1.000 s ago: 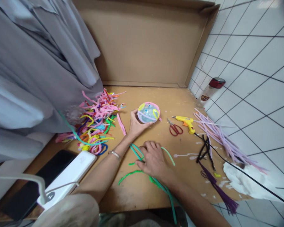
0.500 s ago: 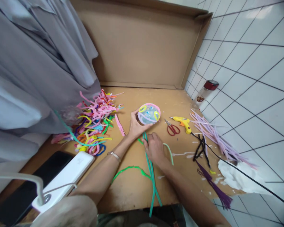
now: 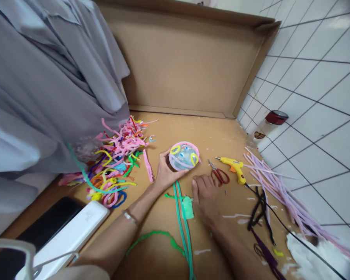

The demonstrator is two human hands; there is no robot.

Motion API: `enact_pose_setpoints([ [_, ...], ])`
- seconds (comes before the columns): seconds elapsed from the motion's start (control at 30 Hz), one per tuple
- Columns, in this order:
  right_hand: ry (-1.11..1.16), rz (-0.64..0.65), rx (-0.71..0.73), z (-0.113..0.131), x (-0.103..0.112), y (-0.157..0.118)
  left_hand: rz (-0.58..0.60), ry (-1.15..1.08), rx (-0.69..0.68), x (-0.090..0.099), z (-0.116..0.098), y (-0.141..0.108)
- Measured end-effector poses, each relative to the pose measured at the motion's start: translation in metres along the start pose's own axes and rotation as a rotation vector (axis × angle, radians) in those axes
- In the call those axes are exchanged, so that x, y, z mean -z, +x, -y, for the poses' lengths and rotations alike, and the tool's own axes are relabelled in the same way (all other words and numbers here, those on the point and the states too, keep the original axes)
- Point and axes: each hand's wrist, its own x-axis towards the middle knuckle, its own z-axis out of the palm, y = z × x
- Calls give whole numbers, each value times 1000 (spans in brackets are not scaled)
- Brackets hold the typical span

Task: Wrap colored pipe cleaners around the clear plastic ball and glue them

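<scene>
My left hand is wrapped round the near left side of a small clear round container. Pink and lilac pipe cleaner edges it, and two yellow rings sit on it. My right hand lies on the table with its fingers curled in; whatever they may hold is hidden. Long teal pipe cleaners run toward me between my arms. Beside the right hand lies a flat mint-green piece. A bent green pipe cleaner lies nearer to me. Red-handled scissors are just beyond my right fingers.
A yellow glue gun lies right of the scissors, its cable running off right. Lilac pipe cleaners and a red-lidded jar are by the tiled wall. At left are a colourful pipe cleaner pile and a white power bank.
My right hand has shifted right, off the teal pipe cleaners, uncovering the mint-green piece. The left hand keeps hold of the container. The view has tilted slightly.
</scene>
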Motion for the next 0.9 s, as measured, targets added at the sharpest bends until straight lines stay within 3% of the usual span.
enact_pose_setpoints([
  [0.33,222,-50,17,18,7,-8,-78,47,12,10,4,-6],
  [0.57,341,-84,-79,12,11,-10,-139,45,83,9,-5,-7],
  [0.73,383,-68,-60,10,12,-10,-163,25,98,9,-4,-13],
  [0.9,379,-44,-116,7,4,-15,-128,12,118,6,-6,-13],
])
